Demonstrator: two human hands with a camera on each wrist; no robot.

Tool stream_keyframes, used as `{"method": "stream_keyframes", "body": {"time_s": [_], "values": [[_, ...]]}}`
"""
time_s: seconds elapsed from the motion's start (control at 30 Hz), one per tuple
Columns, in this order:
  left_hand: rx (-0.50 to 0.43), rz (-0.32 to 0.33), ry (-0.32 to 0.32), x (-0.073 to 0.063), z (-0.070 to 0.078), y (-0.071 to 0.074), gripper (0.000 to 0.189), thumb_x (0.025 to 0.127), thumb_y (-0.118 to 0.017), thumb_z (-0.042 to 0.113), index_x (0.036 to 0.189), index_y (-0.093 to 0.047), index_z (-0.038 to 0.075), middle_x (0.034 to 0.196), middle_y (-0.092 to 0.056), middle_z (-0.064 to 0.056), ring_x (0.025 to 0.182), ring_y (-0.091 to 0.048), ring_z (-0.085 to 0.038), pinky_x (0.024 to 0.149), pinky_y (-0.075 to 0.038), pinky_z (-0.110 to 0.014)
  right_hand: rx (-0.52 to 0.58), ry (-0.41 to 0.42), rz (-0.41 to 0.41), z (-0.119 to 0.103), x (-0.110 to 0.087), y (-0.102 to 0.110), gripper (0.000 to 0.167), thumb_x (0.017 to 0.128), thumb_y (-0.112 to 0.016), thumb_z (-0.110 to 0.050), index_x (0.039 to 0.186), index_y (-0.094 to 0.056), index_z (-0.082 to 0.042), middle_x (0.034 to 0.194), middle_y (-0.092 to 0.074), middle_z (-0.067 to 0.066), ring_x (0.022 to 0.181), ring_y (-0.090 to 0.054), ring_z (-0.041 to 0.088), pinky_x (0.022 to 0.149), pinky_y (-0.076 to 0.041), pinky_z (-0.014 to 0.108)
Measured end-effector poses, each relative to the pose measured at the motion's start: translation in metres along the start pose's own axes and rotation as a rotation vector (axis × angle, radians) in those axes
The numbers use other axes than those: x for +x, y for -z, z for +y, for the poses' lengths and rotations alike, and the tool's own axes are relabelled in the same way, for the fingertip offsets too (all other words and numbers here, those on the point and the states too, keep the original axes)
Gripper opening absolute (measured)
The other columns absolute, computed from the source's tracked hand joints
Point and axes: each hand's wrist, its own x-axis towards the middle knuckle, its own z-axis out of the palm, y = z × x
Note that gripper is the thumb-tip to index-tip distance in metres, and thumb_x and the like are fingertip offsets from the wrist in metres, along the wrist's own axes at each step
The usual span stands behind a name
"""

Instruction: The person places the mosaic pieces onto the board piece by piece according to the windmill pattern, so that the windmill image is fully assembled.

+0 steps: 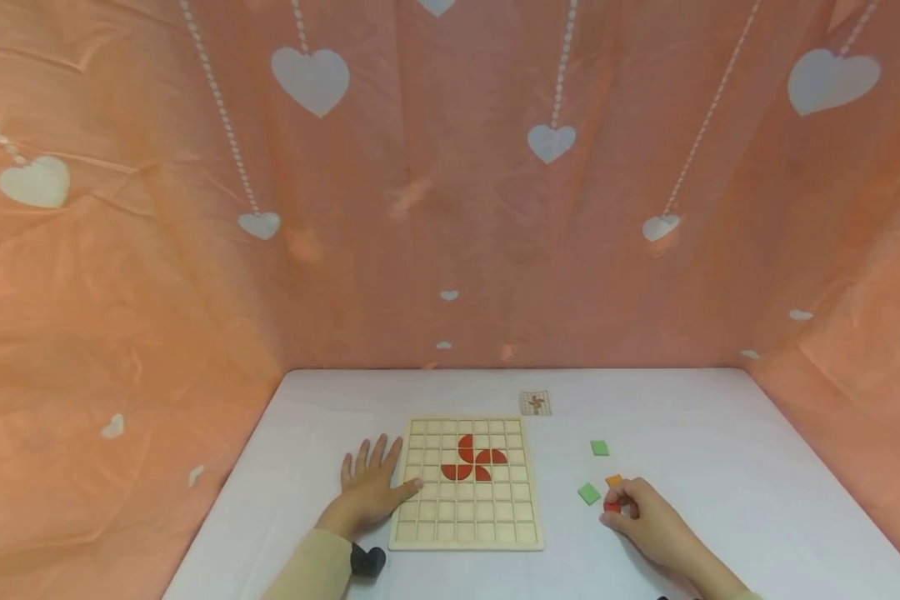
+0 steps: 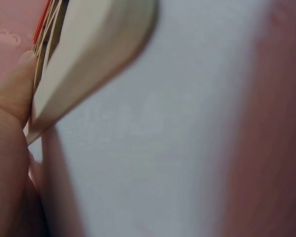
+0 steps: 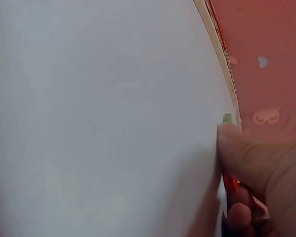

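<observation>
A wooden grid board (image 1: 465,521) lies on the white table, with several red quarter-circle tiles (image 1: 483,473) set in a pinwheel near its middle. My left hand (image 1: 371,492) rests with fingers spread at the board's left side, its thumb over the edge; the left wrist view shows that thumb (image 2: 17,86) against the wooden rim. Right of the board, my right hand (image 1: 648,521) pinches a red tile (image 1: 612,507) between thumb and fingers, low over the table. The red tile (image 3: 230,182) is partly hidden by the thumb in the right wrist view.
Two green square tiles (image 1: 599,448) lie right of the board, one beside my right fingers. An orange tile (image 1: 614,481) is partly covered by that hand. Behind the board sits a small pattern card (image 1: 536,403). A pink-orange curtain with hearts (image 1: 450,208) encloses the table.
</observation>
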Motion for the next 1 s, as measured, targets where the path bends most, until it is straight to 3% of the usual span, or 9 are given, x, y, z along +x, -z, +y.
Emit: {"method": "stream_keyframes", "body": {"time_s": [0.17, 0.37, 0.7, 1.0], "values": [[0.001, 0.000, 0.002, -0.0012, -0.0033, -0.0031, 0.092, 0.088, -0.051, 0.067, 0.155, -0.021, 0.011, 0.160, -0.010, -0.018, 0.144, 0.003, -0.043, 0.109, 0.013, -0.059, 0.001, -0.006, -0.028, 0.0006, -0.0004, -0.0023, 0.023, 0.083, -0.077, -0.020, 0.092, -0.057, -0.014, 0.085, -0.051, -0.002, 0.069, -0.042, 0.010, 0.058, -0.036, 0.024], [-0.015, 0.010, -0.007, -0.0022, 0.0020, 0.0025, 0.088, 0.089, -0.055, 0.061, 0.154, -0.024, 0.009, 0.159, -0.011, -0.020, 0.144, 0.002, -0.045, 0.109, 0.011, -0.062, -0.021, -0.001, 0.000, -0.0009, 0.0006, -0.0021, 0.028, 0.082, -0.078, -0.023, 0.099, -0.060, -0.010, 0.086, -0.053, -0.003, 0.076, -0.044, 0.011, 0.064, -0.038, 0.025], [-0.003, 0.010, -0.016, -0.0030, 0.0017, -0.0037, 0.089, 0.089, -0.053, 0.063, 0.154, -0.023, 0.009, 0.159, -0.012, -0.020, 0.144, 0.001, -0.044, 0.109, 0.011, -0.061, -0.078, -0.031, 0.013, 0.0009, 0.0008, -0.0056, 0.030, 0.077, -0.082, -0.029, 0.088, -0.060, -0.013, 0.083, -0.054, -0.004, 0.074, -0.048, 0.012, 0.066, -0.040, 0.028], [0.005, 0.031, -0.022, -0.0019, 0.0001, -0.0015, 0.090, 0.089, -0.051, 0.066, 0.154, -0.024, 0.009, 0.159, -0.012, -0.020, 0.144, 0.001, -0.044, 0.109, 0.012, -0.061, -0.020, -0.063, -0.018, -0.0011, 0.0044, -0.0061, 0.028, 0.078, -0.080, -0.027, 0.090, -0.059, -0.013, 0.082, -0.052, -0.002, 0.072, -0.045, 0.014, 0.065, -0.038, 0.027]]}}
